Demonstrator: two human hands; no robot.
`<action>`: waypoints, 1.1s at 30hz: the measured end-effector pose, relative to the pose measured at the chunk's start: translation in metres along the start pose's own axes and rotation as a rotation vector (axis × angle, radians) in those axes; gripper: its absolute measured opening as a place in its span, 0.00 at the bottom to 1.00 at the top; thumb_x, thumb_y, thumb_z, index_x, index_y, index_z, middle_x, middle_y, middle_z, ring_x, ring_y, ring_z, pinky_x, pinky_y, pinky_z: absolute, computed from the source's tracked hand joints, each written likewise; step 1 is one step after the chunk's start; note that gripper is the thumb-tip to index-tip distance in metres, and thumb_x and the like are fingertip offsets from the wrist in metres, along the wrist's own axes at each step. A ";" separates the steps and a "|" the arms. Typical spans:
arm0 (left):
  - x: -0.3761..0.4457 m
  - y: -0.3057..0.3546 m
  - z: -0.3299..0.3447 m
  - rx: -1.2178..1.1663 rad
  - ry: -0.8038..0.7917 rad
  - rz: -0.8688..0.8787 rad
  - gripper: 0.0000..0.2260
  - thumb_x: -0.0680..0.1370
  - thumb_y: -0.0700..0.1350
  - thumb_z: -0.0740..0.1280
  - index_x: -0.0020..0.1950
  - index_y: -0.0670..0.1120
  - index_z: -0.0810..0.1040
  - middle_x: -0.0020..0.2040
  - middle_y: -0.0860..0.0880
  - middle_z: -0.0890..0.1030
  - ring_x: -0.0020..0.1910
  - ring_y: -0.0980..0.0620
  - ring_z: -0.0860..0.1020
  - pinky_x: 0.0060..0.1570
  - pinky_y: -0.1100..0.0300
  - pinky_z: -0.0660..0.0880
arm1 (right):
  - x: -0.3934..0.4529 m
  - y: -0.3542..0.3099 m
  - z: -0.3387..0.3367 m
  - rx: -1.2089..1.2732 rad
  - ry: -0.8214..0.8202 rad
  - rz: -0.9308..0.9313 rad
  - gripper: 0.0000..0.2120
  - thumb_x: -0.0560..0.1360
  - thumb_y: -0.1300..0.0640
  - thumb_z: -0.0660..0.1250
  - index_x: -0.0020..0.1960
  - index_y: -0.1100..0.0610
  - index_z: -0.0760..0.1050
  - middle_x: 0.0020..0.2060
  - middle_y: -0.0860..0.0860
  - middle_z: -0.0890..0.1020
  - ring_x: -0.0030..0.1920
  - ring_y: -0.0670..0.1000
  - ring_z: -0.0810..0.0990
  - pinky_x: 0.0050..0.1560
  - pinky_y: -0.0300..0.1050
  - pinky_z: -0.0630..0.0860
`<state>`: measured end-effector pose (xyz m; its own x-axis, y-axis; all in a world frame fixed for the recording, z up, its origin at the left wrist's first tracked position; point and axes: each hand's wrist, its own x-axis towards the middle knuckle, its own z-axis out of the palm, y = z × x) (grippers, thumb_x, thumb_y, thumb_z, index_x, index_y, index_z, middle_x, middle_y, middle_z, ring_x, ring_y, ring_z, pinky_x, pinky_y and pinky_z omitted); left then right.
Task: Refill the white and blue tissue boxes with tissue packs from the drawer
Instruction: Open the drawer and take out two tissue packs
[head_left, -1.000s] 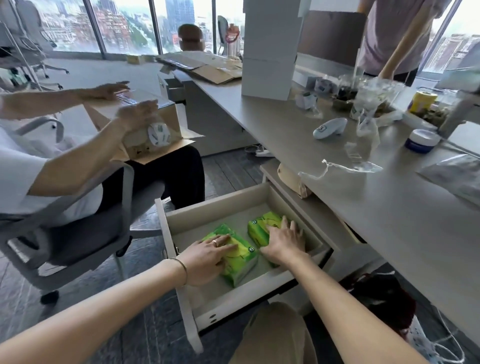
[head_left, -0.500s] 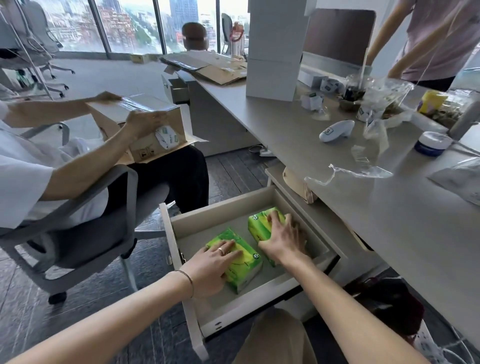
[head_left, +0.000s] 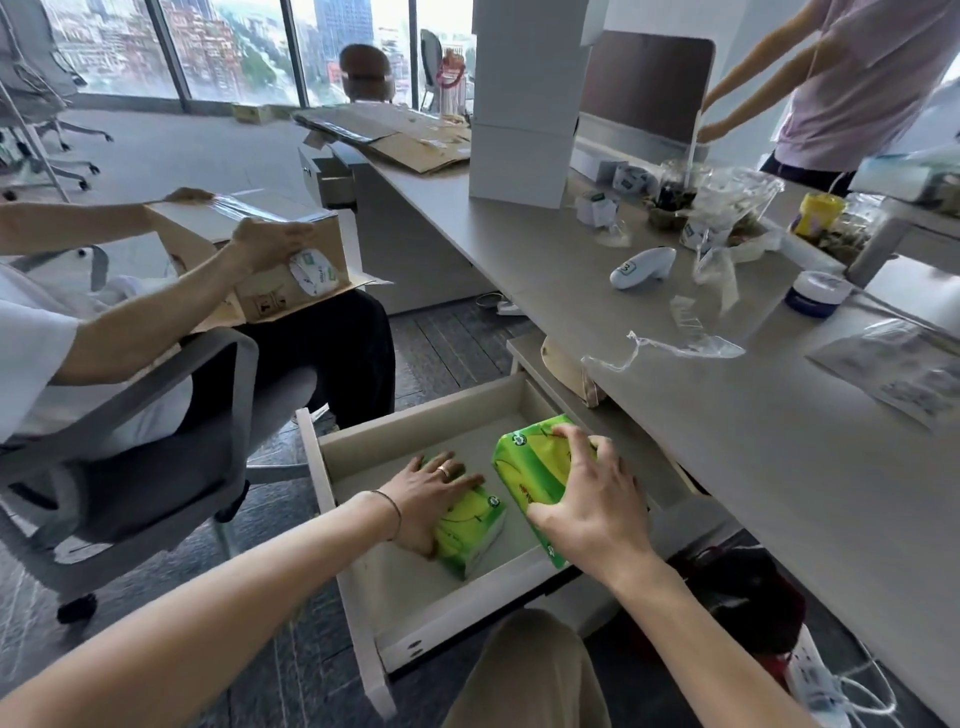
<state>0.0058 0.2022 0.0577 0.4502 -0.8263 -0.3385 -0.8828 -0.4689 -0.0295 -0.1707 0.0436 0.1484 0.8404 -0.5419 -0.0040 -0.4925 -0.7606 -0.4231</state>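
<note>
The pale, open pull-out drawer (head_left: 363, 447) under the long grey desk surface (head_left: 727, 441) holds two green and yellow plastic-wrapped tissue packs. The person's right hand (head_left: 587, 506) grips the right-hand tissue pack (head_left: 530, 467), thumb at its near end and fingers (head_left: 571, 436) curled over its far top edge; this pack is tilted, its far end raised above the drawer floor. The left hand (head_left: 426, 493) lies on the left-hand tissue pack (head_left: 470, 525), which rests flat on the drawer floor; its fingers are stretched over the pack's top, a ring on one of them, and the thumb is pressed against the pack's near side. The two packs lie side by side, just apart. On the surface above the drawer lie a crumpled clear plastic wrapper (head_left: 680, 345), a white handheld device (head_left: 641, 267), a round blue-lidded jar (head_left: 815, 293) and tall white stacked cartons (head_left: 524, 98). To the left, a seated person in a white shirt holds a brown cardboard box (head_left: 270, 260) on their lap in a grey office chair (head_left: 156, 467). Another person in a pale pink shirt (head_left: 852, 88) stands at the far side of the surface.
</note>
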 end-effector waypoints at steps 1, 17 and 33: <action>0.000 -0.001 0.002 -0.014 0.049 -0.014 0.55 0.62 0.61 0.78 0.82 0.54 0.52 0.76 0.44 0.64 0.77 0.42 0.60 0.76 0.45 0.57 | -0.004 0.002 -0.001 0.002 -0.002 -0.004 0.43 0.63 0.41 0.70 0.74 0.41 0.57 0.66 0.54 0.70 0.64 0.58 0.74 0.65 0.57 0.73; -0.059 0.029 -0.066 -0.569 0.603 -0.385 0.48 0.58 0.74 0.72 0.75 0.58 0.63 0.55 0.52 0.69 0.61 0.46 0.72 0.57 0.48 0.77 | -0.040 0.011 -0.057 0.087 0.224 -0.192 0.49 0.65 0.42 0.76 0.79 0.40 0.54 0.68 0.52 0.70 0.65 0.53 0.73 0.67 0.56 0.73; 0.000 0.162 -0.252 -0.414 0.594 -0.071 0.51 0.58 0.75 0.71 0.77 0.59 0.59 0.65 0.47 0.71 0.67 0.45 0.69 0.61 0.50 0.74 | -0.077 0.122 -0.211 -0.029 0.533 0.045 0.48 0.63 0.46 0.75 0.79 0.41 0.58 0.70 0.51 0.70 0.68 0.55 0.71 0.68 0.54 0.67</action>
<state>-0.1038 0.0479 0.2898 0.6055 -0.7642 0.2221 -0.7783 -0.5103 0.3658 -0.3430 -0.0829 0.2885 0.5908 -0.6747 0.4423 -0.5372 -0.7381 -0.4082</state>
